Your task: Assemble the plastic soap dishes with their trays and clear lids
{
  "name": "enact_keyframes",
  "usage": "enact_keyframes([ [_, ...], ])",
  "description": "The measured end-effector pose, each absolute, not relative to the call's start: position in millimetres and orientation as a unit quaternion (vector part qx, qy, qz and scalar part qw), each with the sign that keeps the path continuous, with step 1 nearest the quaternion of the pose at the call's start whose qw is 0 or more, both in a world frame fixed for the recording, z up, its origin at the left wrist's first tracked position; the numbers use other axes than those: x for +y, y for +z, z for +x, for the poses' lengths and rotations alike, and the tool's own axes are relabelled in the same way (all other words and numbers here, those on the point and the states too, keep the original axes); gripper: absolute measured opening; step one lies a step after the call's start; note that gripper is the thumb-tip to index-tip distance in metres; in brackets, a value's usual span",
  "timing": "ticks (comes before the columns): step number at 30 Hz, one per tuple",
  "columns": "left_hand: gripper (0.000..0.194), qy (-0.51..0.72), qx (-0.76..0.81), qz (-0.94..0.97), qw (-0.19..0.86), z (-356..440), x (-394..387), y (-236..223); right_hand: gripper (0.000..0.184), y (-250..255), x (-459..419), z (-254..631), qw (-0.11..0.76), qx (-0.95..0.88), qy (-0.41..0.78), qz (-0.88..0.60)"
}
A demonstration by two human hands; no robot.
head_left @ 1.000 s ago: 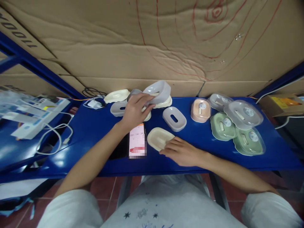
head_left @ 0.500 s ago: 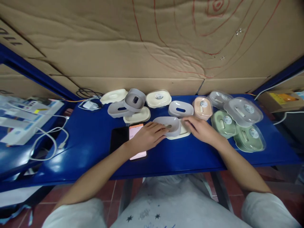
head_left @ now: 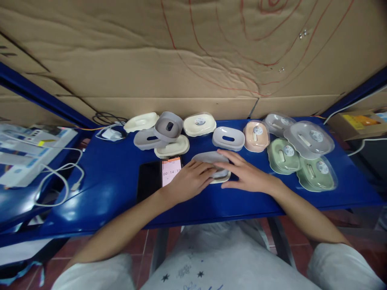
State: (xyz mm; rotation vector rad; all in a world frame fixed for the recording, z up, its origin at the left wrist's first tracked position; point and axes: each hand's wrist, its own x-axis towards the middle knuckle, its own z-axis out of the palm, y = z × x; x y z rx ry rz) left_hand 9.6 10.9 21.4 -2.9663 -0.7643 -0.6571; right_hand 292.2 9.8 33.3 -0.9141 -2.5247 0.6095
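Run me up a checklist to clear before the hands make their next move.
1. Both hands at the work: ok; left hand and right hand are at the grey dish.
2. Cream piece under that dish: ok; its near rim shows.
3. Dish seated squarely: cannot tell; fingers cover much of it.
4. Phone screen fully visible: not ok; the left hand and forearm hide its lower part.
5. Peach box apart from the right hand: ok; it sits farther back.
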Motion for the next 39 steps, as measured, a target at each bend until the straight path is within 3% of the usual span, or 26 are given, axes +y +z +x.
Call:
enact_keyframes([
  [5, 0.043, -0.144, -0.235, -0.961, 0.02, 7.4, 10.4, 27.2, 0.052, 25.7, 12.1, 290.9, 0.158, -0.925, 0.159, -0.307],
  [8, 0.041, -0.116, -0.242, -0.962, 0.054, 5.2, 15.5, 28.7, 0.043, 21.4, 14.3, 291.5, 0.156, -0.932, 0.111, -0.309],
  [19, 0.028, -0.117, -0.246, -0.958, 0.091, 3.4, 24.3, 19.8, 0.038, 11.3, 14.1, 283.7, 0.139, -0.935, 0.025, -0.324],
  [24, 0.024, -0.144, -0.252, -0.956, 0.031, -0.1, 27.7, 21.7, 0.04, 10.0, 13.3, 283.1, 0.14, -0.934, 0.028, -0.327],
  [27, 0.03, -0.195, -0.288, -0.937, -0.025, -1.8, 40.2, 30.5, 0.042, 11.0, 13.9, 281.9, 0.147, -0.931, 0.049, -0.329],
  [31, 0.039, -0.206, -0.396, -0.894, 0.023, 3.1, 78.1, 47.3, 0.043, 12.0, 14.7, 280.5, 0.154, -0.925, 0.078, -0.338],
  [36, 0.091, -0.129, -0.504, -0.854, 0.015, 9.4, 132.7, 51.4, 0.042, 11.4, 15.9, 282.0, 0.166, -0.925, 0.081, -0.33],
  [39, 0.084, -0.152, -0.502, -0.851, -0.015, 5.2, 154.7, 43.7, 0.042, 7.9, 16.8, 282.2, 0.177, -0.927, 0.074, -0.323],
])
